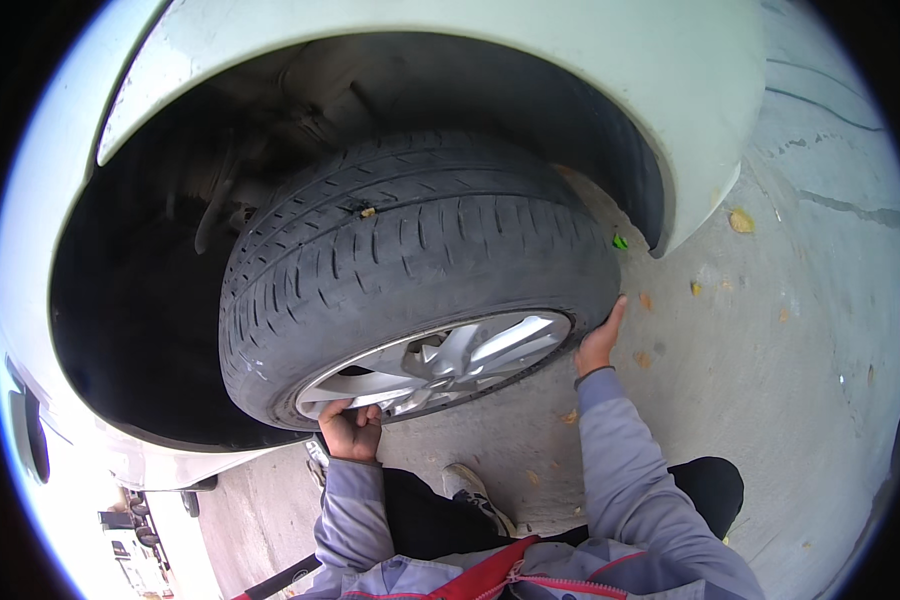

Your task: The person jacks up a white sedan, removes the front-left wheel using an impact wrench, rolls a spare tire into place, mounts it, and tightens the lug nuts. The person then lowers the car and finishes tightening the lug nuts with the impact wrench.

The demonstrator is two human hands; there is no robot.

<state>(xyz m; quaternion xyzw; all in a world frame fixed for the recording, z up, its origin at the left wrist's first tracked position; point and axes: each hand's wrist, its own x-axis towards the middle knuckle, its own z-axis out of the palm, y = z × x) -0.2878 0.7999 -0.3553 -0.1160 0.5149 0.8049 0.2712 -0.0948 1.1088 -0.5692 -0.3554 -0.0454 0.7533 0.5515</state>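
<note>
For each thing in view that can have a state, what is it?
Left hand: fingers curled at the rim's lower edge
Right hand: against the tyre's right side, fingers partly hidden
Tyre: fitted on the alloy wheel, tilted; bolting unclear
Small yellow leaf: lying on the tread

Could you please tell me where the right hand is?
In the head view, right of centre, the right hand is against the tire's lower right edge.
</note>
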